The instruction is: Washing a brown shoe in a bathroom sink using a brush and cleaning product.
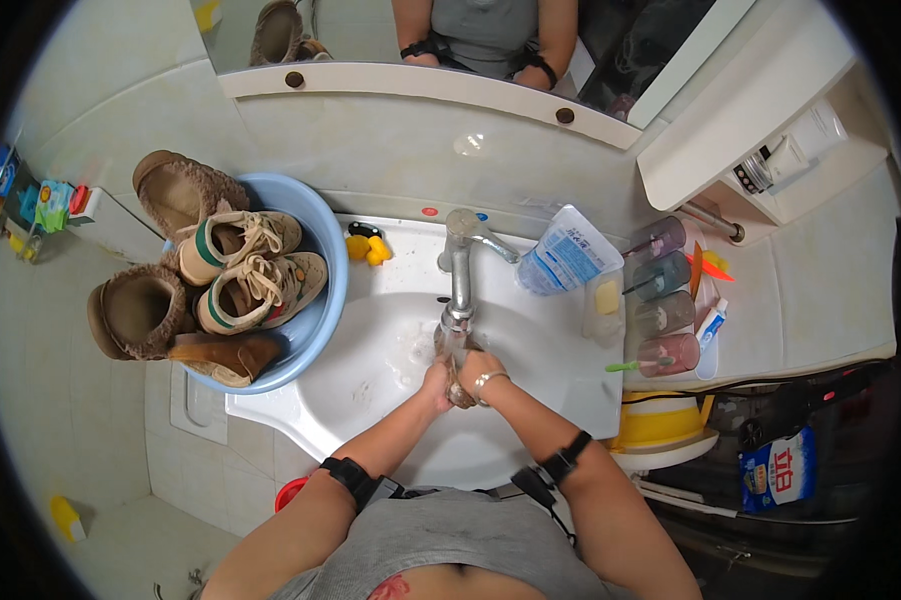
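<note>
Water runs from the chrome faucet (459, 270) onto a wet brown item (460, 394) in the white sink (360, 350). Its shape is mostly hidden by the hands, so I cannot tell its kind. My left hand (437, 386) grips it from the left, fingers curled in. From the right, my right hand (481, 375) closes around it, a bracelet on the wrist. White foam (410, 358) floats in the bowl just left of the hands.
Left on the counter, a blue basin (332, 290) holds several shoes (270, 285) and furry brown boots (142, 310). Small yellow ducks (367, 249) sit behind. A blue-white pouch (568, 255), a soap dish (604, 310) and several cups (665, 315) stand right. A mirror (360, 40) hangs above.
</note>
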Available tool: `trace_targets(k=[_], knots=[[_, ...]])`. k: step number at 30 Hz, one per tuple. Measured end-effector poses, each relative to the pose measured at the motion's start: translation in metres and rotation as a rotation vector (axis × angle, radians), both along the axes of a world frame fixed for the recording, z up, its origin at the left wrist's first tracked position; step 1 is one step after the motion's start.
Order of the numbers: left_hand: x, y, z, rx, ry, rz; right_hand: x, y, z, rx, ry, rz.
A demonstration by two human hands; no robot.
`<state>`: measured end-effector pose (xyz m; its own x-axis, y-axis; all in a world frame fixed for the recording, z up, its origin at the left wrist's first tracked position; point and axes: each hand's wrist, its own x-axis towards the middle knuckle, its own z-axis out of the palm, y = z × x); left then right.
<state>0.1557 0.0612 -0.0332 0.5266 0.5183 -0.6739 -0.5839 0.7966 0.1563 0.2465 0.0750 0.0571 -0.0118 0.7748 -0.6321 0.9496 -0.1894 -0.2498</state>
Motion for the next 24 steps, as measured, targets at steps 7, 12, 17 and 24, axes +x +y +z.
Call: trace_targets(k=[7, 12, 17, 24], knots=[[-0.013, 0.014, -0.013, 0.103, -0.055, -0.01, 0.034, -0.008, 0.015, 0.017, 0.072, 0.112], [-0.012, 0.004, -0.019, 0.108, -0.004, -0.02, 0.036, -0.03, 0.022, 0.027, 0.066, 0.218], [-0.005, 0.003, 0.009, 0.077, 0.006, -0.021, 0.011, 0.003, -0.021, 0.057, -0.031, -0.008], [-0.023, 0.005, -0.03, 0.08, -0.199, -0.029, 0.03, -0.07, 0.018, 0.09, 0.07, 0.202]])
